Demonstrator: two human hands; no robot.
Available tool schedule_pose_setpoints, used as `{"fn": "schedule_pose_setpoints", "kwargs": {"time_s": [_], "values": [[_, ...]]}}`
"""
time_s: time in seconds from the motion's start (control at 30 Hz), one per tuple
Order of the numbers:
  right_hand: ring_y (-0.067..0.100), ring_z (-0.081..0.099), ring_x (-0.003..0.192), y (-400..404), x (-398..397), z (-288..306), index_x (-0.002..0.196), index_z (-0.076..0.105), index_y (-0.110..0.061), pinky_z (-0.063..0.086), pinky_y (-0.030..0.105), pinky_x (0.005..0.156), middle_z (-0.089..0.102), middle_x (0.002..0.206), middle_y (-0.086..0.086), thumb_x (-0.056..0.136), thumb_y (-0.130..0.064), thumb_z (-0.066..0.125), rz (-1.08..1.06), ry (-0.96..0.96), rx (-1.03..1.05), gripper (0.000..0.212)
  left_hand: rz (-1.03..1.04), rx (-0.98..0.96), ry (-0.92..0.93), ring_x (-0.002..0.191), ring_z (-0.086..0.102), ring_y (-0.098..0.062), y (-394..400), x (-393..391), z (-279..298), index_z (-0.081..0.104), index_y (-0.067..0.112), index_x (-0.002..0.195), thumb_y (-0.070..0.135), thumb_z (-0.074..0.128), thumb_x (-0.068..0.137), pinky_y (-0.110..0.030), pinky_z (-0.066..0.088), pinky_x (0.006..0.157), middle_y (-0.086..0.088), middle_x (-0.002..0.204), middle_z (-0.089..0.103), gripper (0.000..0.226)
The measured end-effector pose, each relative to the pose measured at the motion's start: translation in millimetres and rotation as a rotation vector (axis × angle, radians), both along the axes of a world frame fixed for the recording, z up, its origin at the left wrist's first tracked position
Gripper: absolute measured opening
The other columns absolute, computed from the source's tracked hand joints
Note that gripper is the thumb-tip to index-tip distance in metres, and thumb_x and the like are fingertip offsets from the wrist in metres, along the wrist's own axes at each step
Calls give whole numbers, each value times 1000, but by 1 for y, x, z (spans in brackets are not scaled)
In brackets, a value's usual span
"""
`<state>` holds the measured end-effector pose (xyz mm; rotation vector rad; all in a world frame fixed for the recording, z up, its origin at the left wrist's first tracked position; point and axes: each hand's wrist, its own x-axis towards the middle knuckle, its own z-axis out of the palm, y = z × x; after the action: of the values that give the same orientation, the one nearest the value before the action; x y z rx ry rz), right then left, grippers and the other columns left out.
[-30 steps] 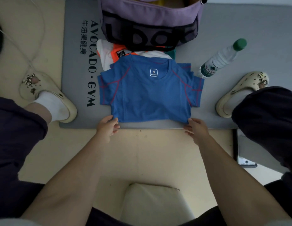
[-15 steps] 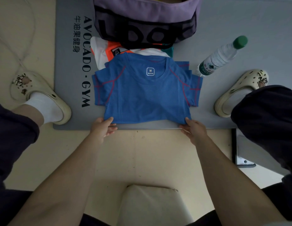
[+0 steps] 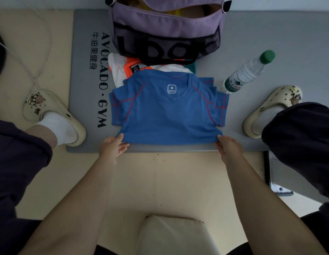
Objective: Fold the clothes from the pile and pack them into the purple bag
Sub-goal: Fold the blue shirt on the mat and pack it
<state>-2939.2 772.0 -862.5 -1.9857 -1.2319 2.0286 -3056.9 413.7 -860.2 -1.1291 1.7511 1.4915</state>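
Two hands pinch the near corners of the flat blue knit T-shirt [image 3: 167,115]: left hand [image 3: 112,147] at seven o'clock, right hand [image 3: 228,147] at five; purple fabric bag [image 3: 165,32] at twelve.

Dim, flat indoor light; soft shadows; wide-angle bending at edges; dark corners

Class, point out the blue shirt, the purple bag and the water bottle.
blue shirt [image 3: 167,116], head view, chest panel.
purple bag [image 3: 165,19], head view, front wall.
water bottle [image 3: 250,70], head view, clear body.

Head camera looks steeply down, close above the gray mat [image 3: 270,30].
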Motion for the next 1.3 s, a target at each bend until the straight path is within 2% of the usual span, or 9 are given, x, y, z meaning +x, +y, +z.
{"fn": "schedule_pose_setpoints", "kwargs": {"time_s": [0.17,0.33,0.53,0.7,0.83,0.93,1.0,1.1,1.3], "values": [[15,57,64,0,-35,19,86,53,-18,49,24,57,60,84,8,87,1,67,79,81,92,24,-20,-70,75,77,72,-26,14,-16,13,49,8,96,9,66,93,-30,57,64,-23,103,68,18],[14,54,59,-10,-81,61,94,53,-16,47,20,48,57,77,6,85,1,69,289,225,219,24,-208,-167,318,44,62,-11,42,-43,57,54,22,88,12,68,88,-21,49,43,-14,77,68,17],[17,54,60,-30,-131,159,84,56,-18,49,32,60,55,70,6,82,9,66,540,437,390,29,-482,110,566,65,73,-15,83,-77,170,70,17,83,10,74,85,-21,55,59,-5,75,76,9],[6,56,58,-47,-156,279,92,57,-13,49,19,57,57,71,3,81,13,66,728,710,567,29,-804,108,850,87,71,-12,101,-92,278,69,24,93,-1,79,77,-28,57,84,-7,90,77,32],[18,57,73,-66,-154,363,98,55,-11,49,27,72,58,80,6,82,13,65,858,877,612,30,-809,121,1040,69,69,-3,108,-87,349,69,19,89,0,72,85,-20,56,68,6,68,74,19],[16,58,71,-72,-142,408,98,56,-14,48,33,67,63,80,3,83,8,68,901,962,568,29,-808,123,1144,61,68,-13,110,-78,391,70,17,88,5,67,90,-33,57,65,2,65,72,13],[19,61,75,-73,-133,429,97,57,-18,47,39,67,67,81,2,83,3,70,919,1000,528,28,-829,-32,1292,65,66,-15,110,-73,412,74,19,88,13,72,88,-37,55,71,2,70,70,6],[22,62,80,-73,-121,452,95,60,-23,46,43,71,70,85,3,79,-8,72,933,1033,516,25,-899,-258,1519,78,60,-8,106,-64,434,77,20,92,21,75,85,-23,47,76,1,86,64,7],[18,66,73,-74,-102,462,89,63,-30,52,37,67,72,86,2,77,-14,73,941,1061,503,22,-746,102,1400,66,67,-7,107,-40,443,67,24,85,11,79,81,-26,56,54,5,78,73,18]]}}
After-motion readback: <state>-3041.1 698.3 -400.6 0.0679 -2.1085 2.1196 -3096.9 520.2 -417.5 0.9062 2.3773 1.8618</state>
